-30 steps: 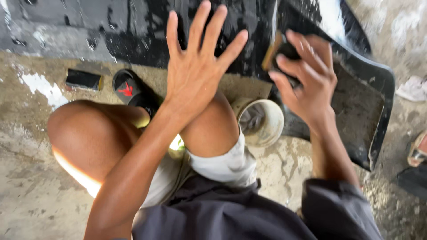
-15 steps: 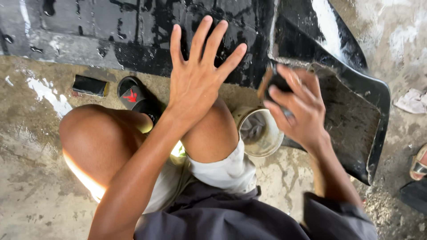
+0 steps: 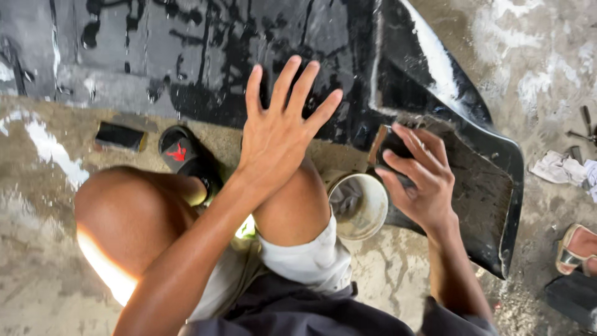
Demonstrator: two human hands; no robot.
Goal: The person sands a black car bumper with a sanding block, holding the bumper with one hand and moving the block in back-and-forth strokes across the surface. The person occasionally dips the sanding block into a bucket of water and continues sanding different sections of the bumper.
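Note:
I am squatting over a wet black car body panel that lies on the concrete floor. My left hand hovers above my knee with its fingers spread and holds nothing. My right hand grips a small dark sanding block with a brown edge, held against the panel's lower edge where it bends. A white bucket with water and a cloth inside stands just below the block, between my knee and my right hand.
A second dark sanding block lies on the floor at the left, next to my black sandal. White rags and tools lie at the right. Another person's sandalled foot shows at the right edge.
My right hand has slid the block downward and leftward along the panel's edge, toward the bucket. My left hand has stayed spread above my knee.

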